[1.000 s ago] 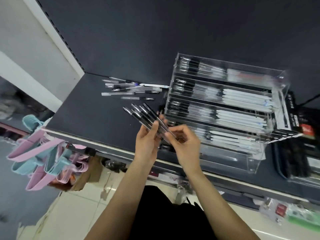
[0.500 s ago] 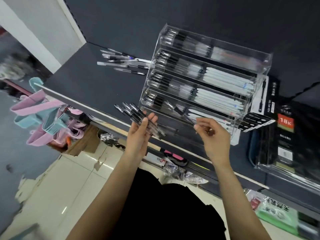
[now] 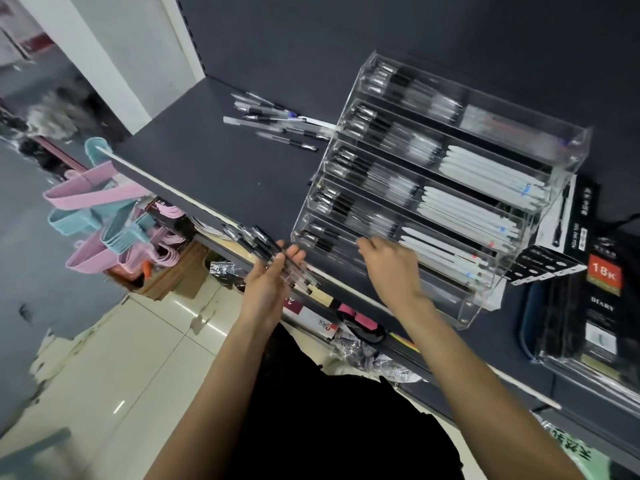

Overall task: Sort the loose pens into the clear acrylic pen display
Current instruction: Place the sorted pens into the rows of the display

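Note:
A clear acrylic pen display [image 3: 568, 157] with several stepped rows stands on the dark shelf, holding black-capped clear pens on its left side and white pens on its right. My left hand [image 3: 268, 282] grips a bundle of black-capped pens [image 3: 256, 242] over the shelf's front edge. My right hand [image 3: 391, 268] reaches into the lowest row of the display, fingers curled over its front; whether it holds a pen is hidden. A heap of loose pens [image 3: 273, 121] lies at the back of the shelf, left of the display.
The dark shelf [image 3: 214, 168] has a pale front edge. A black pen box [image 3: 568, 237] and a diary pack [image 3: 602, 306] marked 18K sit right of the display. Pink and blue hangers [image 3: 100, 216] hang below left. Tiled floor lies beneath.
My right hand left the bundle and moved right to the display's lowest row. My left hand kept the bundle. The view swung left and closer.

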`<state>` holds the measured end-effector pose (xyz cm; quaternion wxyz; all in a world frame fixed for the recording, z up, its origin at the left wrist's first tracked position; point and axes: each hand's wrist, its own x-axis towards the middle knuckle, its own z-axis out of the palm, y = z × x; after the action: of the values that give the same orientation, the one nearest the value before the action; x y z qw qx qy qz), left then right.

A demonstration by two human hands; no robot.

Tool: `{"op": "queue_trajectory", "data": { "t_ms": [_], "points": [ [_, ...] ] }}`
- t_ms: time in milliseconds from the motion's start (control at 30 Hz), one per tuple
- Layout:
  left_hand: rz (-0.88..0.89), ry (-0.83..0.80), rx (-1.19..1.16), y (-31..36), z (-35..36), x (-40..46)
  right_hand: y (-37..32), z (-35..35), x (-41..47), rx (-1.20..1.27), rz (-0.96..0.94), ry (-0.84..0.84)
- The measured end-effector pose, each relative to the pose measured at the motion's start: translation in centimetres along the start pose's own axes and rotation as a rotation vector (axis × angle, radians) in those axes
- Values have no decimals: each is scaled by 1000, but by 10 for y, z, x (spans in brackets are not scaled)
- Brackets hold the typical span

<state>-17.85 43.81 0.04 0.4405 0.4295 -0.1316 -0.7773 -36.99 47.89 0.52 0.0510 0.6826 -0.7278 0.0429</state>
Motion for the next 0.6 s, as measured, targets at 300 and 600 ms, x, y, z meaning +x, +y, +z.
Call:
{"op": "queue_trajectory", "data": {
  "t_ms": [300, 600],
  "points": [
    [-10, -29, 99, 11, 5, 4, -12, 1, 9, -78, -37, -170],
    [-10, -63, 88, 9, 3, 2, -32, -25, 1, 328, 53, -52]
  ]
}}
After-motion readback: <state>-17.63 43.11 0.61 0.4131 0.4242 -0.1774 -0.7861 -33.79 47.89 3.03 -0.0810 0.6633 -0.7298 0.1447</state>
